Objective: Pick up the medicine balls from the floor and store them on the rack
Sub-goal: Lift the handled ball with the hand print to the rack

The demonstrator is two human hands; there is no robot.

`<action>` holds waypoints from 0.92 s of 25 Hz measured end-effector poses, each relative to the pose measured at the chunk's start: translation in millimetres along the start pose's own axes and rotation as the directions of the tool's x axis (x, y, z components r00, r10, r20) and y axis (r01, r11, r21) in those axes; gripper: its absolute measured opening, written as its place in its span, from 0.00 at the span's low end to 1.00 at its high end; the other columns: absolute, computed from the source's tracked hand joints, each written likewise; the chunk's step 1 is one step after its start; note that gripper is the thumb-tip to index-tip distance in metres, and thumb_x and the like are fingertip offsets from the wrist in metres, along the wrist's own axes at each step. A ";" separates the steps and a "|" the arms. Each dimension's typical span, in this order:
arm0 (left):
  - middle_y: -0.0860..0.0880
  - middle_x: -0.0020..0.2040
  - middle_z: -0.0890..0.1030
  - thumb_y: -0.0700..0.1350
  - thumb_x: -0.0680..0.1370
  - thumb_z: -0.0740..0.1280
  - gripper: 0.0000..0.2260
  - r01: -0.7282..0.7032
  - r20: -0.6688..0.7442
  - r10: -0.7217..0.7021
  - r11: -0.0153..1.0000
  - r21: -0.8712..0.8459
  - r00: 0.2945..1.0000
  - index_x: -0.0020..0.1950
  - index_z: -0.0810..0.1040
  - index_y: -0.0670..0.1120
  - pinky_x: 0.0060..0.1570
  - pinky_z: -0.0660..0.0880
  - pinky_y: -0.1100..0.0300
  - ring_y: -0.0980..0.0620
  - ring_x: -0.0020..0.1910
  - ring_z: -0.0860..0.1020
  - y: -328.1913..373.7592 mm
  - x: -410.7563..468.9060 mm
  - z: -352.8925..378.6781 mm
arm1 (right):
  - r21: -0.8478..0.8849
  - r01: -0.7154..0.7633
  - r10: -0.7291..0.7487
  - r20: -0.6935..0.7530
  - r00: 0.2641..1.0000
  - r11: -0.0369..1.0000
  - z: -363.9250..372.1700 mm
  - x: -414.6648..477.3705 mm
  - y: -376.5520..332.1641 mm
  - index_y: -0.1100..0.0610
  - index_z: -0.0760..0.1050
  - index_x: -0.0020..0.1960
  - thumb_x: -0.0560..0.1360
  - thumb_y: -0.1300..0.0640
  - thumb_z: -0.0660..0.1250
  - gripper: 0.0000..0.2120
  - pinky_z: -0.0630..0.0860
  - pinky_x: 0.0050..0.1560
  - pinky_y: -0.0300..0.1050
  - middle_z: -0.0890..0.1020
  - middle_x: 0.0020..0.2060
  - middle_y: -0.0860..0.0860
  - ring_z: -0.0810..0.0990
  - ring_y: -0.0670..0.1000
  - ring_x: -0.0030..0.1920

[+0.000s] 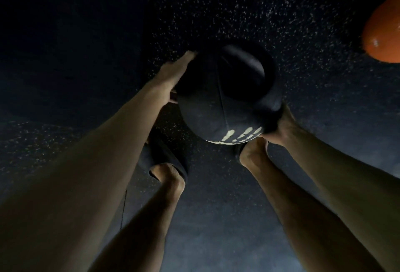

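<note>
Black and seamed, with pale lettering along its underside, a medicine ball [220, 107] sits gripped between a person's left hand [173, 74] and right hand [279, 126], above the speckled dark floor [303, 33]. An orange ball [383, 33] lies well apart at the right edge; open floor surrounds the feet.

Open floor [303, 22] ahead; orange ball [383, 33] far right.
</note>
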State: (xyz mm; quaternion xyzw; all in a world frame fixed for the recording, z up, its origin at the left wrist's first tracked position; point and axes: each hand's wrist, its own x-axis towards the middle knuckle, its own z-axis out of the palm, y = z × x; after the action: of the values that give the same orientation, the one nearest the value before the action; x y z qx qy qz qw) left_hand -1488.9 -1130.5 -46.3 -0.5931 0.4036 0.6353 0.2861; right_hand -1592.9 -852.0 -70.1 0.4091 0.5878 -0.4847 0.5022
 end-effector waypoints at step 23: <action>0.51 0.52 0.86 0.62 0.81 0.59 0.19 -0.158 -0.018 0.159 0.953 -0.257 0.987 0.59 0.82 0.54 0.51 0.81 0.56 0.51 0.56 0.83 -5.2 -17.2 17.6 | 0.415 -0.070 0.118 -0.092 0.989 0.907 21.5 -8.4 25.4 0.54 0.81 0.54 0.77 0.34 0.62 0.25 0.74 0.63 0.52 0.84 0.54 0.56 0.80 0.58 0.55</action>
State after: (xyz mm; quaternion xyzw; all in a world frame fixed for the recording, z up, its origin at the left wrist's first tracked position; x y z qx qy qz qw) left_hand -1491.5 -1110.8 -30.8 -0.5900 0.3633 0.7041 0.1552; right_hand -1562.9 -868.1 -66.4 0.5605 0.4804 -0.5481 0.3932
